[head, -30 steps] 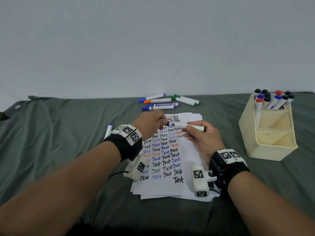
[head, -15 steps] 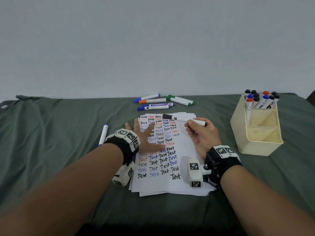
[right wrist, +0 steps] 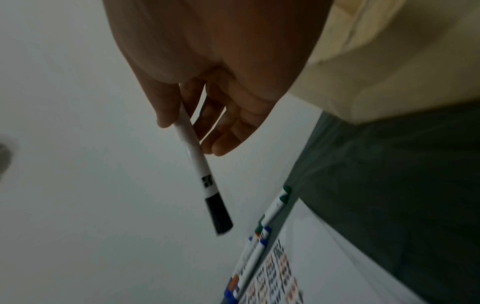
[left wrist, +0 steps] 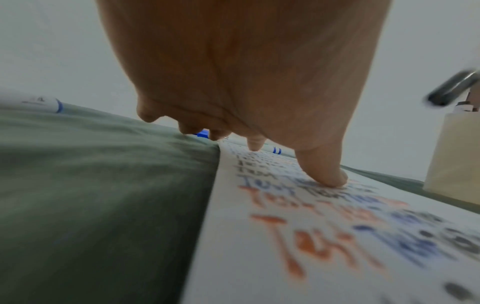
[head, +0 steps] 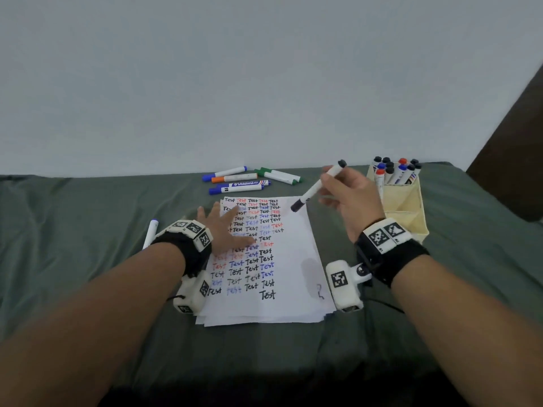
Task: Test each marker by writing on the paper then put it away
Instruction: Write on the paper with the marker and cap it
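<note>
Right hand point(head: 349, 198) holds the apparently capped black marker point(head: 316, 188) above paper point(head: 291, 259).

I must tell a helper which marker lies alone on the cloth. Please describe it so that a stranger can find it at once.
Start at the paper in the middle of the green cloth and go to its left edge, where the left hand presses flat. Just left of that wrist lies one white marker with a blue end. It lies alone, while the other loose markers are grouped beyond the paper.
</note>
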The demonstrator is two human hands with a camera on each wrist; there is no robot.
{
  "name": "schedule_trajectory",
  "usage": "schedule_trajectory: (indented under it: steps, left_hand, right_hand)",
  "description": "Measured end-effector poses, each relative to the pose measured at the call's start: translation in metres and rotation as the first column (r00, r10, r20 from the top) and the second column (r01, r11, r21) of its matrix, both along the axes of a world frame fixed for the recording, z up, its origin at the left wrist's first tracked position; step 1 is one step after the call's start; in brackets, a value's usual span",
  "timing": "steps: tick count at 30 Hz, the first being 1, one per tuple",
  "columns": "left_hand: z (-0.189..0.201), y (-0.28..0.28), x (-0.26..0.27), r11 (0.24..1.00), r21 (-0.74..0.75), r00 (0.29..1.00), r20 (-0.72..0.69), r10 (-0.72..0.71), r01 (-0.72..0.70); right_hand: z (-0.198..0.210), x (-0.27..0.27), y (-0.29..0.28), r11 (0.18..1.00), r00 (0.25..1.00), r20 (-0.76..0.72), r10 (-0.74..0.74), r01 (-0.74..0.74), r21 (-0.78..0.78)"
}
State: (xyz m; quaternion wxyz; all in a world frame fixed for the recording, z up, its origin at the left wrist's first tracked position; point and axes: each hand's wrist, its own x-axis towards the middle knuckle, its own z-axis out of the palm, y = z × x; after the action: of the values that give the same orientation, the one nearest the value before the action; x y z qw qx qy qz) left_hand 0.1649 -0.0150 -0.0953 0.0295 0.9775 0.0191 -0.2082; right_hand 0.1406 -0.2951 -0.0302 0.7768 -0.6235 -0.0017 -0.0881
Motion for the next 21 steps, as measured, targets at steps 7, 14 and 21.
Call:
schedule_trajectory:
  steps: [7,14,21]
  left_hand:
    - [0.002,-0.012,0.001,0.999,-0.008,0.999,-0.023,0.043,-0.043]
    - [0.0,-0.028,-0.005,0.998,0.014,0.996,-0.061,0.06,-0.059]
    - [-0.002,-0.029,-0.016,0.997,-0.005,0.997,0.015,0.071,-0.071]
  right_hand:
    - [0.041,-0.006,-0.071,0.96,0.983,0.135,-0.125,0.154,-0.233]
    - [0.021,-0.014,-0.116,0.803,0.934,0.25,-0.254,0.348,-0.485]
    - [-0.016,-0.024,-0.119,0.673,0.969,0.138,-0.205,0.243,-0.699]
